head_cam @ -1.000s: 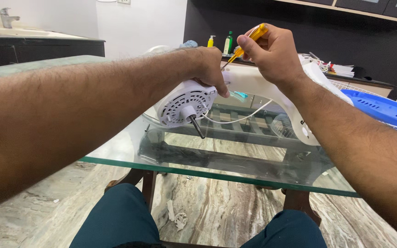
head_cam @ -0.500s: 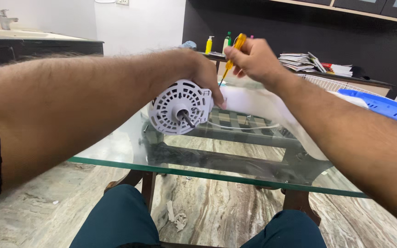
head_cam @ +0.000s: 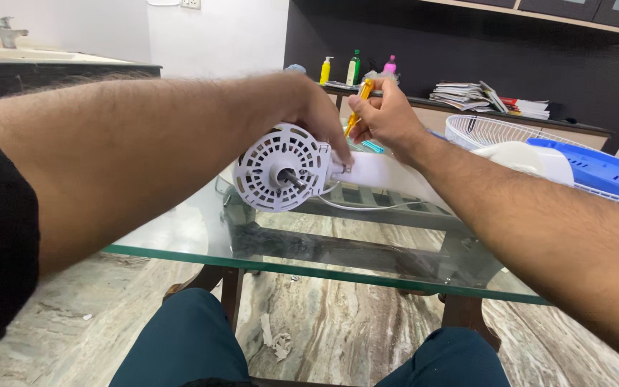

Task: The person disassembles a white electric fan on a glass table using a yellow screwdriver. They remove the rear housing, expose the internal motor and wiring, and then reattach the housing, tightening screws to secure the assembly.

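A white fan motor housing point(head_cam: 281, 168) with a vented round face and a metal shaft lies on its side on the glass table point(head_cam: 180, 233). My left hand point(head_cam: 317, 107) grips its top edge. My right hand point(head_cam: 388, 115) holds a yellow screwdriver point(head_cam: 360, 100) upright, its tip pointing down at the housing's joint with the white fan neck point(head_cam: 388, 175). A thin white cable point(head_cam: 367, 206) trails from the housing across the glass.
A white wire fan guard point(head_cam: 496, 130), a white fan base point(head_cam: 531, 159) and blue fan blades point(head_cam: 596, 168) lie at the table's right. Behind, a dark counter holds bottles point(head_cam: 352, 68) and stacked papers point(head_cam: 467, 93). My knees show under the table's near edge.
The view has shifted and the housing now sits lower and more central. My right hand has brought the screwdriver down closer to the housing's top, beside my left hand.
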